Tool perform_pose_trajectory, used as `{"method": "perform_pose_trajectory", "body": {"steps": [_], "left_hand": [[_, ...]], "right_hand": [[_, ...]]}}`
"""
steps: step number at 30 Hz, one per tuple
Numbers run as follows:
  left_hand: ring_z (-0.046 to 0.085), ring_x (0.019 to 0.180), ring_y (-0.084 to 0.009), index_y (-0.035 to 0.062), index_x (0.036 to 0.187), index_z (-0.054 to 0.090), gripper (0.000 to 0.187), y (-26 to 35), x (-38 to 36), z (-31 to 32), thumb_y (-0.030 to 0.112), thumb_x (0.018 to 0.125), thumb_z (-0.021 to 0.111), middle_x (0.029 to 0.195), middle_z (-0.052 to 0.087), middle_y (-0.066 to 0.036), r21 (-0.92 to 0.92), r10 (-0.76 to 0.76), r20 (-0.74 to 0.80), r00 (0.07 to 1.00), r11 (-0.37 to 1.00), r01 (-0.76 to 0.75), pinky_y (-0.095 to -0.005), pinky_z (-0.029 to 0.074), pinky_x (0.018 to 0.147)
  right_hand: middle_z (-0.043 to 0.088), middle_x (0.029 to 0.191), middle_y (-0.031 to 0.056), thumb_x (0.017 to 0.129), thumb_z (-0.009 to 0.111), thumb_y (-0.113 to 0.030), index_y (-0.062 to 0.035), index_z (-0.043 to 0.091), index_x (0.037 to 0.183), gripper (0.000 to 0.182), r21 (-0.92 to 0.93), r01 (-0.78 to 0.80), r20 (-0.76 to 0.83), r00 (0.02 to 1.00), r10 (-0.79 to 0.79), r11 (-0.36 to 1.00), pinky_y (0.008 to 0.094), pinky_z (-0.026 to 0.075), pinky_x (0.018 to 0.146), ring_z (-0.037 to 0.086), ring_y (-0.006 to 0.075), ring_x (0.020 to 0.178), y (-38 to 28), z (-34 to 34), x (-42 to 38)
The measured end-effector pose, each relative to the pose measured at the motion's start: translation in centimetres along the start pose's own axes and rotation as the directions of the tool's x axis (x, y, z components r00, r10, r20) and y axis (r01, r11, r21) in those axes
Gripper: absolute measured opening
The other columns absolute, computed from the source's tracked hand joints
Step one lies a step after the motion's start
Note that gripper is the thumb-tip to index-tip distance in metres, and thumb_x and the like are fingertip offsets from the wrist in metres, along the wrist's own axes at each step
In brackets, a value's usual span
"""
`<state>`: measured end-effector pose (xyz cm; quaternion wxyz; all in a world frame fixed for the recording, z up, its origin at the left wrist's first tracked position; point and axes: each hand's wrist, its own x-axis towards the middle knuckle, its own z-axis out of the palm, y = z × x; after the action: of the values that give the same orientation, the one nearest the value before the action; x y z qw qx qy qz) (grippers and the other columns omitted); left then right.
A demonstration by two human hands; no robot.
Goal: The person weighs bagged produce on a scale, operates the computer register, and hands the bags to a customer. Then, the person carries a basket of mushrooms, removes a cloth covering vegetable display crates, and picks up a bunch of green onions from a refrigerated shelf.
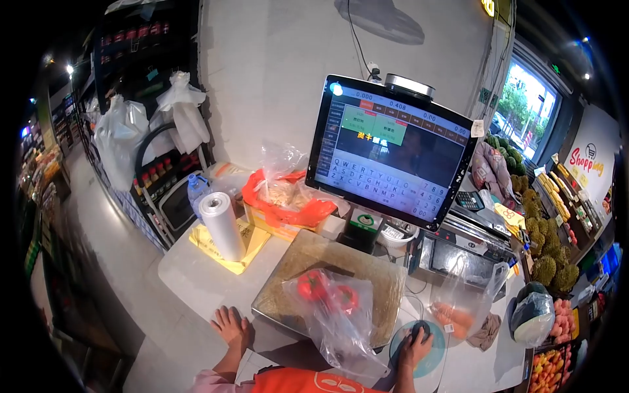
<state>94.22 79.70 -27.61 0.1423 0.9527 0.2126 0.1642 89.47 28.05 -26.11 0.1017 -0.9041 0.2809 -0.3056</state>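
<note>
My left hand lies flat on the counter with its fingers spread, left of the metal weighing plate. My right hand rests over a dark computer mouse on a round teal mouse pad. Between my hands, a clear plastic bag with red tomatoes lies on the plate, its loose end hanging over the front edge. Behind the plate stands a lit touchscreen showing a keyboard and green tiles. Right of the mouse is a clear bag of carrots.
A roll of plastic bags stands upright at the left on yellow paper, by a blue bottle. An orange-red bag sits behind the plate. A brown cloth and a wrapped melon are at the right.
</note>
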Motion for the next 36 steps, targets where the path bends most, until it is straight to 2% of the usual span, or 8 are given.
{"method": "perform_pose_trajectory", "body": {"steps": [11,16,22,25,29,31,34,36], "left_hand": [[0.022,0.135,-0.0377,0.0092,0.128,0.046,0.057,0.6,-0.1,-1.0,0.032,0.077,0.059,0.14,0.035,-0.018,-0.027,0.013,-0.031,0.999,1.0,-0.013,-0.061,0.008,0.107],[0.024,0.134,-0.0381,0.0096,0.127,0.046,0.057,0.4,-0.1,-0.9,0.032,0.076,0.059,0.14,0.036,-0.017,-0.011,0.043,-0.065,0.997,0.999,-0.044,-0.0613,0.009,0.107],[0.024,0.134,-0.0382,0.0093,0.127,0.046,0.056,0.4,-0.1,-0.9,0.031,0.077,0.059,0.14,0.037,-0.017,-0.012,0.029,-0.05,0.998,0.999,-0.03,-0.0605,0.009,0.107],[0.018,0.138,-0.0332,0.0122,0.131,0.043,0.057,0.5,0.0,-1.2,0.032,0.08,0.058,0.145,0.032,-0.013,-0.024,-0.021,0.04,0.999,0.999,0.022,-0.0567,0.003,0.11],[0.02,0.137,-0.0337,0.0119,0.13,0.044,0.057,0.7,-0.2,-1.4,0.031,0.078,0.059,0.143,0.034,-0.014,-0.015,-0.002,-0.003,1.0,1.0,0.001,-0.0573,0.005,0.11],[0.023,0.135,-0.0355,0.0101,0.128,0.046,0.058,0.5,-0.1,-0.8,0.03,0.076,0.061,0.14,0.036,-0.016,0.004,0.03,-0.06,0.998,1.0,-0.03,-0.0598,0.009,0.108],[0.023,0.136,-0.0346,0.0107,0.129,0.046,0.058,-0.3,0.0,0.2,0.03,0.076,0.061,0.141,0.037,-0.015,0.023,-0.001,-0.02,1.0,1.0,0.002,-0.0595,0.009,0.108],[0.024,0.136,-0.0329,0.0112,0.129,0.046,0.059,-0.4,0.0,0.3,0.031,0.076,0.062,0.141,0.036,-0.015,0.052,0.008,-0.027,1.0,0.999,-0.006,-0.0589,0.009,0.108]], "right_hand": [[0.039,0.13,0.0326,0.074,0.064,-0.017,-0.0116,0.051,0.125,0.053,-0.044,0.056,-0.041,0.997,-0.057,0.998,0.0522,0.036,0.094,0.044,0.0474,0.111,0.4,0.3,0.0],[0.039,0.131,0.0311,0.076,0.062,-0.021,-0.0142,0.05,0.125,0.051,-0.056,-0.006,0.006,1.0,0.007,0.998,0.0512,0.035,0.097,0.042,0.0472,0.115,-0.2,-0.4,-0.1],[0.042,0.13,0.0287,0.075,0.063,-0.021,-0.0164,0.052,0.124,0.05,-0.089,-0.027,-0.032,0.999,0.025,0.996,0.0512,0.036,0.095,0.045,0.0453,0.112,-0.7,-0.6,-0.3],[0.043,0.13,0.0279,0.075,0.063,-0.021,-0.017,0.053,0.123,0.049,-0.09,-0.019,-0.055,0.998,0.014,0.996,0.0511,0.036,0.094,0.046,0.0443,0.111,-0.9,-0.7,-0.4],[0.044,0.129,0.028,0.075,0.064,-0.019,-0.0163,0.053,0.124,0.05,-0.068,-0.01,-0.047,0.999,0.007,0.998,0.0506,0.036,0.095,0.046,0.0442,0.112,-1.0,-1.1,-0.3],[0.043,0.127,0.0304,0.074,0.064,-0.019,-0.014,0.051,0.124,0.052,-0.098,0.026,-0.054,0.998,-0.032,0.995,0.0503,0.039,0.092,0.048,0.0467,0.109,-1.2,-1.2,0.0],[0.042,0.128,0.0336,0.075,0.065,-0.017,-0.012,0.05,0.126,0.053,-0.032,0.086,-0.075,0.993,-0.088,0.996,0.0504,0.041,0.092,0.047,0.0492,0.109,1.7,1.0,-0.3],[0.046,0.123,0.0342,0.071,0.065,-0.013,-0.0122,0.054,0.124,0.054,-0.072,0.11,-0.123,0.985,-0.119,0.991,0.0508,0.044,0.088,0.051,0.048,0.104,0.4,0.2,0.0]]}}
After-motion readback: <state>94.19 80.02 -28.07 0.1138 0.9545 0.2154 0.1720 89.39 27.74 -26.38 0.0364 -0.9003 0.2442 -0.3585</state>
